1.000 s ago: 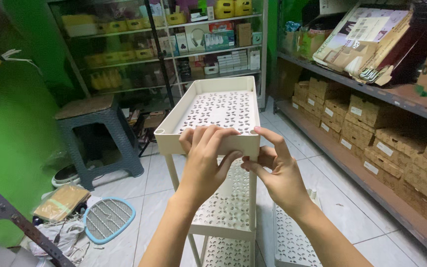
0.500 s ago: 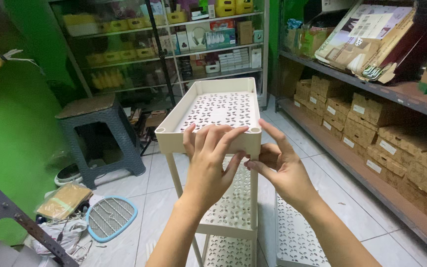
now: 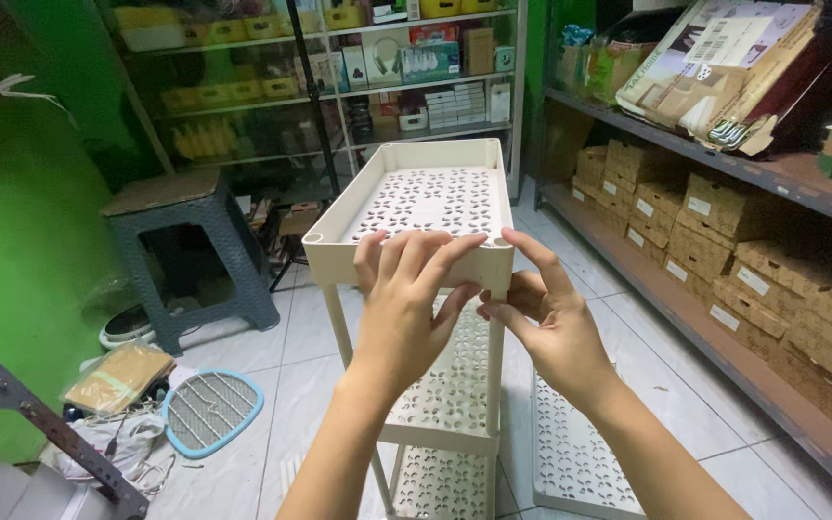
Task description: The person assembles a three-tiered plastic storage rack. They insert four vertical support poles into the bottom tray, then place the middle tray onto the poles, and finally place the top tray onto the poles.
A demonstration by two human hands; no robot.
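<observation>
The left hand (image 3: 406, 299) lies flat with spread fingers against the near wall of the top tray (image 3: 416, 197), the highest tier of a cream plastic rack (image 3: 450, 404) on the tiled floor (image 3: 291, 376). The right hand (image 3: 546, 323) pinches the tray's near right corner. A loose tray (image 3: 570, 453) lies beside the rack.

This is a shop stockroom, as shown by the long wall shelf (image 3: 724, 173) full of brown cardboard boxes (image 3: 724, 226), the glass cabinet (image 3: 339, 87) with packaged goods, and the tiled floor (image 3: 666, 404).
</observation>
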